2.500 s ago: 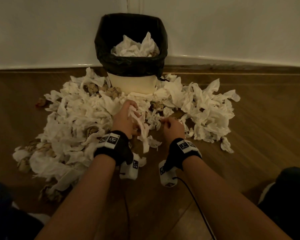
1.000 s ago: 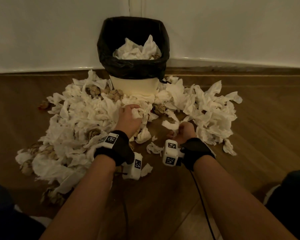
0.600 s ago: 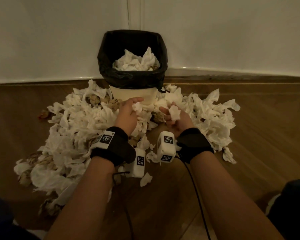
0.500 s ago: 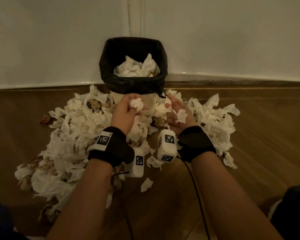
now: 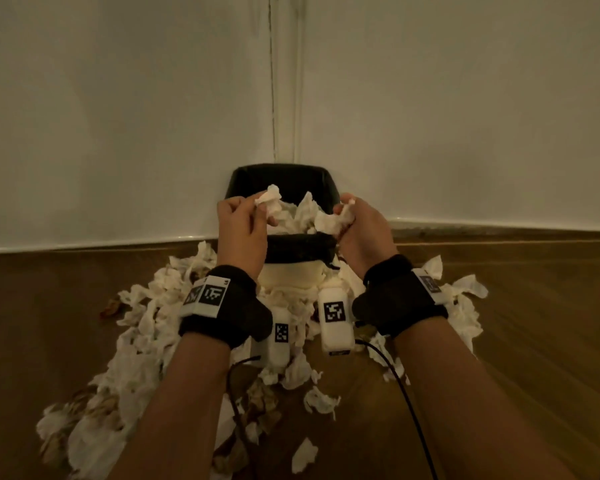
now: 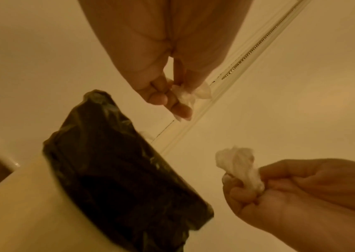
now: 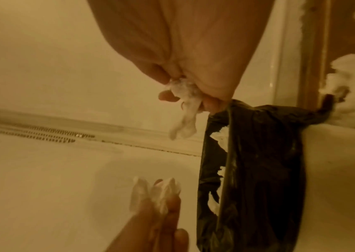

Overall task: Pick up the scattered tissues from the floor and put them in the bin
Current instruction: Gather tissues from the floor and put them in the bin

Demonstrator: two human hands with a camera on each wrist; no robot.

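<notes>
In the head view a bin (image 5: 293, 271) with a black liner (image 5: 300, 245) stands on the wooden floor (image 5: 534, 323) in the corner where two white walls (image 5: 118, 116) meet, already heaped with tissue. Loose tissues (image 5: 146, 341) lie all round its foot, thickest toward the floor's left side, and partly hide its base. Both forearms reach forward, each wearing a black wristband with a white tagged camera block. The left hand (image 5: 241, 225) is raised over the bin's left rim, fingers curled, pinching a wad (image 5: 269, 199). The right hand (image 5: 361, 226) is at the right rim, closed round a second wad (image 5: 336, 216). In the left wrist view the left hand (image 6: 168, 92) hangs above the liner (image 6: 124, 179), fingertips nipping its wad (image 6: 187, 95); the right hand (image 6: 291, 191) enters from the lower right, its wad (image 6: 239, 165) sticking up from curled fingers. In the right wrist view the right hand (image 7: 193, 68) squeezes its wad (image 7: 185, 110), which dangles just beside the liner (image 7: 258, 170); the left hand (image 7: 159, 226) shows at the bottom edge with its wad (image 7: 155, 192).
</notes>
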